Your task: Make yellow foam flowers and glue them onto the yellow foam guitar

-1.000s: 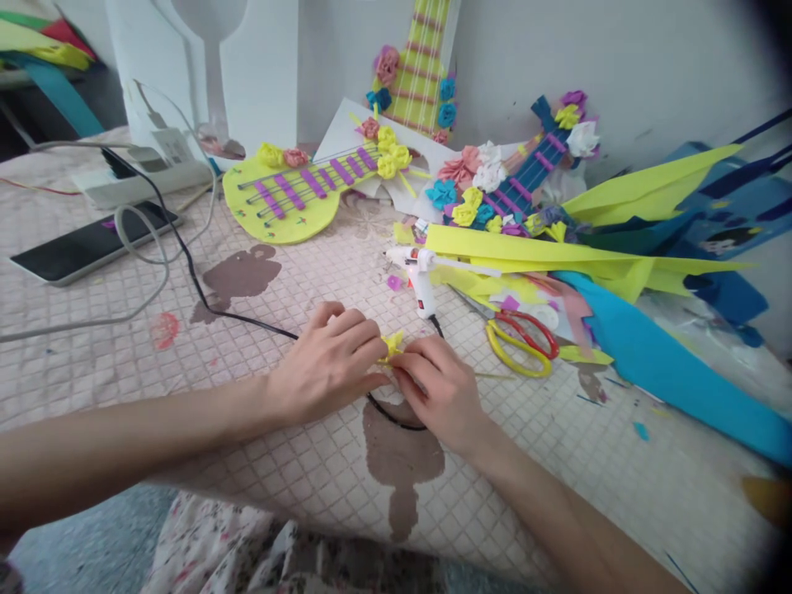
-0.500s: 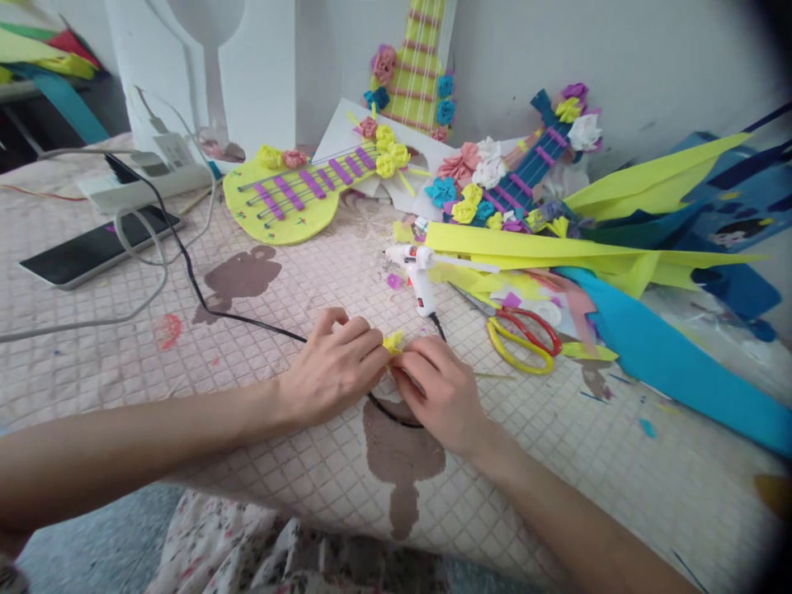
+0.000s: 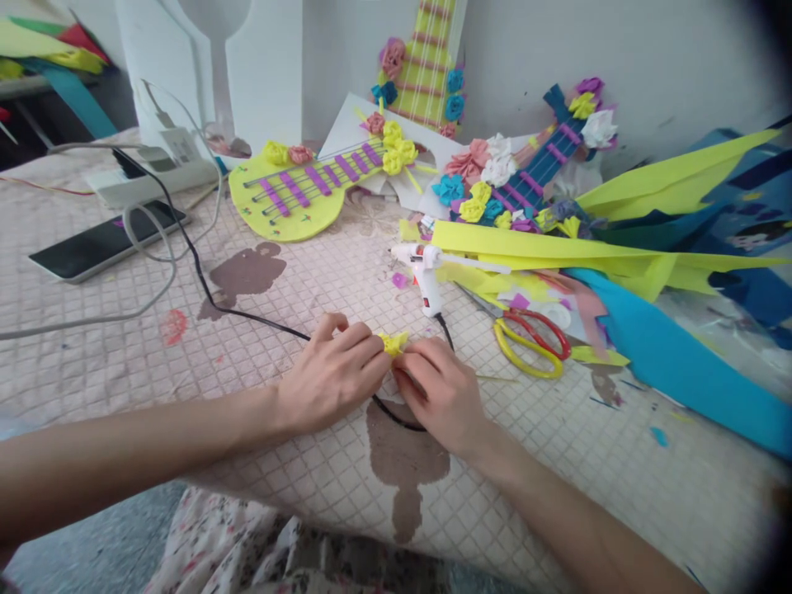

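Between my two hands, just over the table, is a small crumpled piece of yellow crepe paper [image 3: 393,343]. My left hand [image 3: 339,369] is closed, its fingertips curled round the left side of the paper. From the other side my right hand [image 3: 440,391] pinches the paper's right edge with thumb and forefinger. Fingers cover most of the piece, so its full shape is hidden. A black cord [image 3: 396,417] passes beneath both hands. Just beyond my right hand lies a white hot glue gun [image 3: 425,279], its nozzle pointing left.
Scissors [image 3: 532,345] with red and yellow handles lie right of the glue gun, near blue [image 3: 674,355] and yellow paper strips [image 3: 557,247]. Decorated paper guitars [image 3: 290,198] stand and lie at the back. A phone [image 3: 108,239] and power strip [image 3: 148,180] with cables are at left.
The view has shifted slightly. A little more of the yellow crepe paper shows between my fingers; both hands keep their hold on it.
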Tool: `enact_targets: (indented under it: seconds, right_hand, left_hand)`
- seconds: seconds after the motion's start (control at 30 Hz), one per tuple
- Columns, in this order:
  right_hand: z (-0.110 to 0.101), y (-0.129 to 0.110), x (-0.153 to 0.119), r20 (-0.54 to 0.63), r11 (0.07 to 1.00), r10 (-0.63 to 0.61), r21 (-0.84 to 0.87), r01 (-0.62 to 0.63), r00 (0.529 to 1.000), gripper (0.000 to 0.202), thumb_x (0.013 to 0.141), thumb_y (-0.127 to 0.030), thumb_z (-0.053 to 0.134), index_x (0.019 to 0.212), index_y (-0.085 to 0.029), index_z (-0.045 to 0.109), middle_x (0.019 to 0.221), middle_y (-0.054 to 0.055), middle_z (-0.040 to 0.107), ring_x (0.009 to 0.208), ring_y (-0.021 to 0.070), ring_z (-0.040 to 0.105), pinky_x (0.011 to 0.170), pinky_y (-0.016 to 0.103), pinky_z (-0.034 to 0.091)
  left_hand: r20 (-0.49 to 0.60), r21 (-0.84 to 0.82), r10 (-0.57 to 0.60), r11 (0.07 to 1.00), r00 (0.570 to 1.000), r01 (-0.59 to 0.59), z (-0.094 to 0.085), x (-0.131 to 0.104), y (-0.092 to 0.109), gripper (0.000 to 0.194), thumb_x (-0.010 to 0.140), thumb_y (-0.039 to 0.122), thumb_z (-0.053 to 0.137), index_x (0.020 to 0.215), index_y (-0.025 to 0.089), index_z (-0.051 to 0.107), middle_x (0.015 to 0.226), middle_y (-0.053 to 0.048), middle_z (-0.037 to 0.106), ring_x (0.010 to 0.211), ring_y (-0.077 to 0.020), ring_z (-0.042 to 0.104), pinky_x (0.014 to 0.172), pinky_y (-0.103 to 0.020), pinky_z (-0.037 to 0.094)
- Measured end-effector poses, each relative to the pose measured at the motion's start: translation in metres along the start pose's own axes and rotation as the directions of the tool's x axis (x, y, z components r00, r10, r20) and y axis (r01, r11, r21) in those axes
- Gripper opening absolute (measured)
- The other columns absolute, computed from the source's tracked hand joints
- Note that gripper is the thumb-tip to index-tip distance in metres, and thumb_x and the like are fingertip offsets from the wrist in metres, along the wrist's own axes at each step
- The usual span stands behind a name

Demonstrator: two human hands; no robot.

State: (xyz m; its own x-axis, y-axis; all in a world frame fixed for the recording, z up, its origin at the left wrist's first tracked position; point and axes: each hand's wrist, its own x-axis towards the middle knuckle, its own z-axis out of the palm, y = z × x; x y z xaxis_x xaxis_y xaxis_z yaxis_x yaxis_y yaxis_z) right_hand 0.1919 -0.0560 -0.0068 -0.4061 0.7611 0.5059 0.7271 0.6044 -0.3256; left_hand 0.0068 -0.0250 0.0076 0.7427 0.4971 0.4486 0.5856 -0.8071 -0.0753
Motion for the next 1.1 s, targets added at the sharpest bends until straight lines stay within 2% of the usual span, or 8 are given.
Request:
enact_targets:
  seconds: [0.33, 0.63, 0.8, 1.1]
  right_hand:
    - [0.0039, 0.0015, 0.0002, 0.011, 0.999, -0.026, -0.048, 0.027, 1.0, 0.012, 0.089, -0.019, 0.05, 0.081, -0.018, 0.059, 0.086, 0.007, 0.059, 0.083, 0.0189, 0.054, 0.07, 0.033, 0.049]
    - [0.0038, 0.0002, 0.0005, 0.008, 0.995, -0.06, -0.084, 0.061, 0.998, 0.018, 0.089, -0.015, 0.047, 0.075, -0.018, 0.059, 0.083, 0.007, 0.058, 0.08, 0.018, 0.053, 0.069, 0.032, 0.049]
    - [0.0015, -0.0009, -0.0002, 0.041, 0.995, -0.071, -0.074, 0.074, 0.997, 0.02, 0.09, -0.015, 0.046, 0.076, -0.017, 0.061, 0.084, 0.007, 0.06, 0.081, 0.0177, 0.054, 0.069, 0.031, 0.049]
    - [0.0019, -0.0002, -0.0004, 0.017, 0.995, -0.077, -0.06, 0.078, 0.997, 0.015, 0.089, -0.013, 0.049, 0.081, -0.014, 0.062, 0.084, 0.007, 0.062, 0.081, 0.0176, 0.055, 0.071, 0.03, 0.049]
  left_hand:
    - [0.011, -0.131, -0.07, 0.989, 0.997, 0.071, -0.0013, -0.0039, 0.0003, 0.016, 0.09, 0.021, 0.048, 0.076, 0.018, 0.055, 0.078, -0.001, 0.062, 0.08, -0.0183, 0.052, 0.074, -0.037, 0.034]
    - [0.025, -0.176, -0.094, 0.98, 0.995, 0.097, -0.0007, -0.0045, 0.0014, 0.017, 0.09, 0.021, 0.048, 0.078, 0.018, 0.058, 0.077, -0.002, 0.062, 0.081, -0.018, 0.052, 0.074, -0.036, 0.035]
    - [0.054, -0.21, -0.106, 0.971, 0.993, 0.116, -0.0016, -0.0065, -0.0001, 0.017, 0.091, 0.022, 0.048, 0.079, 0.018, 0.059, 0.078, -0.001, 0.062, 0.082, -0.0179, 0.052, 0.074, -0.035, 0.034]
    - [0.147, -0.338, -0.162, 0.919, 0.976, 0.204, -0.0049, -0.006, -0.0023, 0.012, 0.09, 0.021, 0.05, 0.083, 0.017, 0.059, 0.081, -0.001, 0.061, 0.084, -0.018, 0.051, 0.074, -0.034, 0.034]
